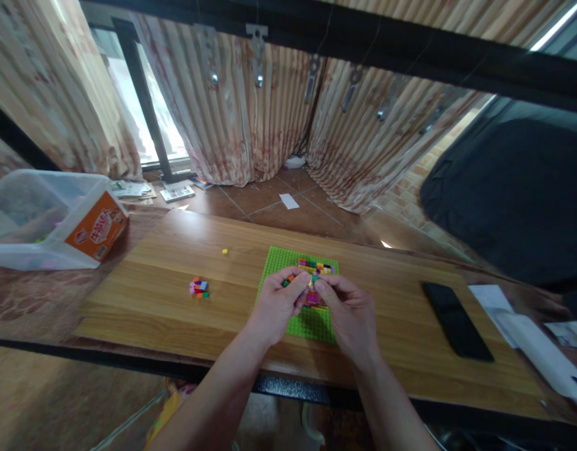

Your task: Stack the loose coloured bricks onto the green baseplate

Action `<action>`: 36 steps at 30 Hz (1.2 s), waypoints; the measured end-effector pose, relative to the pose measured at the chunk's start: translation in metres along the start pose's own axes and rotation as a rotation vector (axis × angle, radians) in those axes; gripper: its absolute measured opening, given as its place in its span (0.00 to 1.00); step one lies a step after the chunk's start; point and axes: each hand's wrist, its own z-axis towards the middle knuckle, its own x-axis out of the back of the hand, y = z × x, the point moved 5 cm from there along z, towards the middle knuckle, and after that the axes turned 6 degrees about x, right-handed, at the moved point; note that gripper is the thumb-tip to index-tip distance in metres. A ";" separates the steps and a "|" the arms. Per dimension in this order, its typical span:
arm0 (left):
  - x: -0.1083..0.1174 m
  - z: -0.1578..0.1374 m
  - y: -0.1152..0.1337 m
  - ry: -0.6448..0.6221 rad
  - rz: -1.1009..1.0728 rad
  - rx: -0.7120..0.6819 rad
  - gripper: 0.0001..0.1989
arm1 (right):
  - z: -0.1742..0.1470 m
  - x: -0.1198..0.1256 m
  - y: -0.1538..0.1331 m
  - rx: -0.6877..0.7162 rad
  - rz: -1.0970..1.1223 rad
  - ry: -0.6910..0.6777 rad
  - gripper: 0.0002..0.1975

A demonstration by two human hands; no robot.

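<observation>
"How is the left hand (279,304) set?"

"Nearly closed, its fingers curled under and the thumb laid along the top. It pinches small toy bricks (312,285) at the fingertips."

"And the right hand (354,310)?"

"Much the same: thumb and forefinger drawn together on those bricks, thumb tip close to the other thumb. Which hand grips which brick I can't tell, because the fingers cover most of them."

"Where are they being held?"

"Over the green board (311,329), which lies on the wooden counter (147,307). I can't tell whether the bricks touch it. Just beyond the fingers, rows of coloured bricks (316,265) sit on its far part."

"Anything off to the left?"

"A small cluster of mixed bricks (200,288), well apart from the board, and a single yellow brick (225,251) a little farther back, between the two. A clear plastic bin (53,241) with an orange label stands past the counter's left end."

"And the other side?"

"A black phone (457,321), lying flat, well apart from the right hand."
</observation>
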 end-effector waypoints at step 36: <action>0.019 0.005 0.005 0.127 -0.159 0.036 0.18 | 0.007 0.046 0.020 0.146 -0.507 -0.248 0.06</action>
